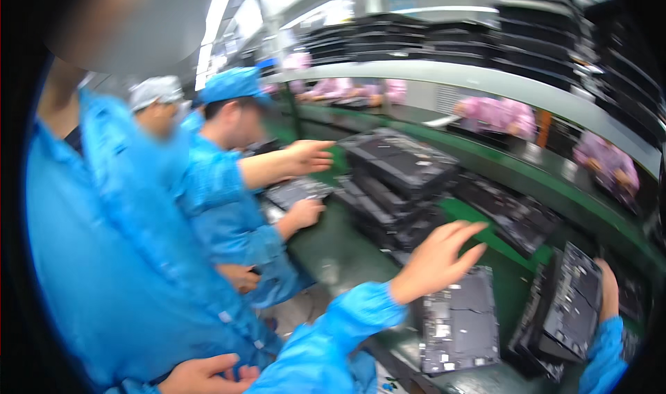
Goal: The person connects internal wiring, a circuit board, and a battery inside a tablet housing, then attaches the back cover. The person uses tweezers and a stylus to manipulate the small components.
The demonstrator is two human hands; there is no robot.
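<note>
My left hand (440, 261) is raised over the bench with its fingers apart and holds nothing. Just below it lies a flat dark device casing (463, 324), opened so that its circuit board and black battery show. My right hand (609, 290) grips the right edge of a similar opened device casing (572, 300), which is tilted up. Its fingers are partly hidden behind that casing. The tilted casing rests against a small pile of dark casings (531, 324) on the right.
A tall stack of device casings (399, 161) stands ahead on the green bench (340, 255). Another row of casings (510, 213) lies on a green strip. Co-workers in blue (222, 186) stand close on my left. Beyond the overhead shelf (444, 71), people in pink sit.
</note>
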